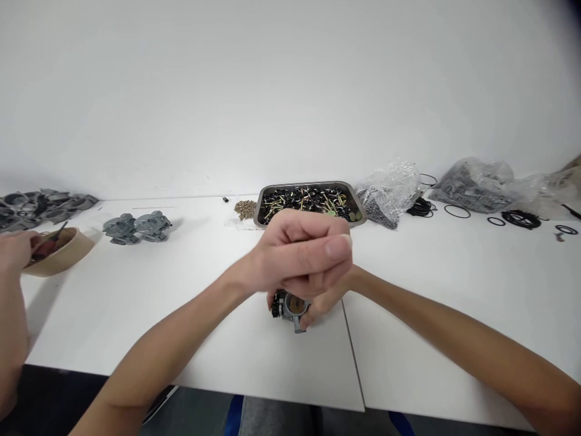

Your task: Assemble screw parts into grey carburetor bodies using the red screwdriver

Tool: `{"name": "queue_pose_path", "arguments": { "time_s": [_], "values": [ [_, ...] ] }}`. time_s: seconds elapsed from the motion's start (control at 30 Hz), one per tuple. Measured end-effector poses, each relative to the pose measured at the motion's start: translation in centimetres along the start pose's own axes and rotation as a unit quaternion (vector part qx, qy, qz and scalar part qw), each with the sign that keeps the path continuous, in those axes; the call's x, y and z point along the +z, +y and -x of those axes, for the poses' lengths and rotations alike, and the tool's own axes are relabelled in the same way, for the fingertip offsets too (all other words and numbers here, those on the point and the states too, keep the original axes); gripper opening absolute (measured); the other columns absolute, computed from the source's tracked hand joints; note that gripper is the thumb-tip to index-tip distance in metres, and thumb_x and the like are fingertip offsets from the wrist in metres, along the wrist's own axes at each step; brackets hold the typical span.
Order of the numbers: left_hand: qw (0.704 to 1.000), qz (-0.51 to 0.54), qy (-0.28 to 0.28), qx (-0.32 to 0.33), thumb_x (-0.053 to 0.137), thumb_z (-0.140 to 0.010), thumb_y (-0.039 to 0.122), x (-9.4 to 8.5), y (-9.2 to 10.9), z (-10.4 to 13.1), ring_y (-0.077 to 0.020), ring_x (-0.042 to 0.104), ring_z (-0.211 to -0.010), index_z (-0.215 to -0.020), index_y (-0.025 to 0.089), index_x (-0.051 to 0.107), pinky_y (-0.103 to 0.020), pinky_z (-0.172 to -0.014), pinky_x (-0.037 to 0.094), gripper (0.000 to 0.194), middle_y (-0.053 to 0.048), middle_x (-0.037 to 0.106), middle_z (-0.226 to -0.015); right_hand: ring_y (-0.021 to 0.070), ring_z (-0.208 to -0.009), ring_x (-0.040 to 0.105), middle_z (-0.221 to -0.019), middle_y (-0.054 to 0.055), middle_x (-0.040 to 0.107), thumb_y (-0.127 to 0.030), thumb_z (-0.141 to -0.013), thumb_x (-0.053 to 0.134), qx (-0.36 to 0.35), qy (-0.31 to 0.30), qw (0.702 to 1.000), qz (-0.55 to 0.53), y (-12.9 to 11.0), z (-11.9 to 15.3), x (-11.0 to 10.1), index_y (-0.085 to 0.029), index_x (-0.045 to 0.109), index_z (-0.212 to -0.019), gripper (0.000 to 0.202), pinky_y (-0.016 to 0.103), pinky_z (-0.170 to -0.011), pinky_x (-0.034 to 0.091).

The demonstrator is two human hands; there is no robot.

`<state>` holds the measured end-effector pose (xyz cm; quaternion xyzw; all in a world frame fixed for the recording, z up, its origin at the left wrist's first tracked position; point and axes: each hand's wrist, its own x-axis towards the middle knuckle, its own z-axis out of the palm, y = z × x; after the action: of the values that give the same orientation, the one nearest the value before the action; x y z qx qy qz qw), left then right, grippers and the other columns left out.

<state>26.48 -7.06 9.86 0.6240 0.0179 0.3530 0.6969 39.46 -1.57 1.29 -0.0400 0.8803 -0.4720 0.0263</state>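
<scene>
Gripping lightly from both sides, the right hand (324, 301) has its fingers partly closed around a small grey metal housing with a black fitting and a brown disc in its round bore (290, 310). The left hand (308, 251) is curled into a closed fist in front, thumb laid over the index finger; from here I can't tell whether anything is tucked inside. The housing sits low in the centre of the frame, just under that fist, between the right hand's fingertips, its short stub pointing towards the lower edge. It looks rigid and fairly solid for its size, probably smooth enough to slip a little; I'd take it by the grey outer walls, sparing the black fitting and the disc. Beyond the fist, at upper centre, is a shallow metal tray of black and brass-coloured parts (358, 212), with small brassy pieces (246, 209) just left of it.
</scene>
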Motion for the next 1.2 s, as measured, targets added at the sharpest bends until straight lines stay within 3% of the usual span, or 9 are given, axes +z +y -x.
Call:
{"name": "queue_pose_path", "arguments": {
  "time_s": [0.1,0.17,0.33,0.47,0.57,0.77,0.87,1.03,1.2],
  "values": [
    [0.991,0.099,-0.093,-0.018,0.051,-0.093,0.034,-2.2,-0.1,-0.5,-0.0037,0.018,-0.028,-0.06,0.017,0.048,-0.017,-0.03,0.016,0.037,0.008,0.022,-0.038,0.023,-0.122,0.045,-0.119,0.007,0.052,-0.021,-0.073,0.078,0.044,0.011,0.998,0.041,-0.8,0.0,0.0,-0.016,0.054,-0.12,0.053,0.032,-0.103,0.04],
    [0.991,0.099,-0.082,-0.02,0.051,-0.093,0.035,-2.9,0.1,-0.9,-0.0041,0.015,-0.028,-0.063,0.018,0.052,-0.017,-0.029,0.016,0.034,0.008,0.019,-0.037,0.0238,-0.123,0.042,-0.123,0.007,0.048,-0.022,-0.071,0.08,0.065,0.025,0.995,0.069,-1.2,0.0,0.0,-0.019,0.056,-0.118,0.053,0.033,-0.101,0.041],
    [0.966,-0.139,0.211,-0.051,0.063,-0.087,0.027,-0.5,1.4,-0.8,-0.0062,0.039,-0.039,-0.084,0.018,0.06,-0.017,-0.038,0.036,0.009,0.005,0.041,-0.047,0.0248,-0.122,0.043,-0.136,0.007,0.038,-0.024,-0.069,0.081,0.074,0.042,0.992,0.087,-1.3,0.1,0.1,-0.022,0.057,-0.118,0.055,0.035,-0.1,0.041],
    [0.929,-0.158,0.336,0.01,0.059,-0.089,0.028,2.2,1.4,-0.2,-0.0024,0.024,-0.034,-0.077,0.019,0.051,-0.014,-0.034,0.024,0.017,0.009,0.028,-0.042,0.0217,-0.112,0.05,-0.119,0.007,0.052,-0.023,-0.073,0.078,0.04,0.024,0.997,0.057,-0.7,0.2,0.1,-0.018,0.057,-0.118,0.05,0.032,-0.096,0.044],
    [0.942,-0.15,0.298,0.042,0.058,-0.09,0.031,2.5,0.9,0.3,-0.0018,0.02,-0.033,-0.081,0.02,0.05,-0.013,-0.034,0.021,0.017,0.01,0.03,-0.042,0.0208,-0.109,0.052,-0.117,0.007,0.055,-0.023,-0.076,0.076,0.019,0.016,0.999,0.04,-0.3,0.2,0.0,-0.018,0.057,-0.119,0.047,0.032,-0.097,0.044],
    [0.999,-0.025,0.029,-0.009,0.062,-0.088,0.031,0.2,0.4,0.0,-0.0027,0.023,-0.032,-0.081,0.019,0.055,-0.016,-0.035,0.025,0.016,0.009,0.03,-0.042,0.022,-0.117,0.051,-0.119,0.006,0.055,-0.026,-0.074,0.076,0.023,0.007,0.999,0.028,-0.7,-0.1,-0.3,-0.018,0.055,-0.122,0.053,0.034,-0.102,0.042],
    [0.999,0.024,-0.021,-0.034,0.065,-0.086,0.036,-1.4,0.5,-0.5,-0.0029,0.02,-0.031,-0.077,0.018,0.055,-0.016,-0.033,0.022,0.022,0.009,0.026,-0.04,0.0259,-0.131,0.037,-0.134,0.009,0.044,-0.028,-0.072,0.078,0.041,0.009,0.996,0.076,-1.0,-0.1,-0.3,-0.02,0.056,-0.119,0.053,0.038,-0.108,0.037],
    [0.955,0.051,0.283,0.068,0.057,-0.09,0.025,-4.9,2.7,1.6,-0.0047,0.018,-0.033,-0.081,0.016,0.055,-0.017,-0.032,0.018,0.013,0.011,0.017,-0.043,0.0294,-0.141,0.023,-0.151,0.006,0.022,-0.03,-0.072,0.079,0.122,0.067,0.987,0.077,-2.2,1.3,0.9,-0.03,0.049,-0.133,0.067,0.044,-0.111,0.033],
    [0.843,0.047,0.506,0.178,0.05,-0.09,0.018,-9.7,1.7,6.6,-0.0049,0.025,-0.039,-0.068,0.016,0.044,-0.019,-0.042,0.028,0.023,0.009,0.018,-0.047,0.0306,-0.127,0.037,-0.135,0.01,0.04,-0.045,-0.078,0.075,0.175,0.265,0.932,0.174,-3.4,1.9,5.3,-0.025,0.055,-0.122,0.052,0.049,-0.103,0.041]
  ]
}}
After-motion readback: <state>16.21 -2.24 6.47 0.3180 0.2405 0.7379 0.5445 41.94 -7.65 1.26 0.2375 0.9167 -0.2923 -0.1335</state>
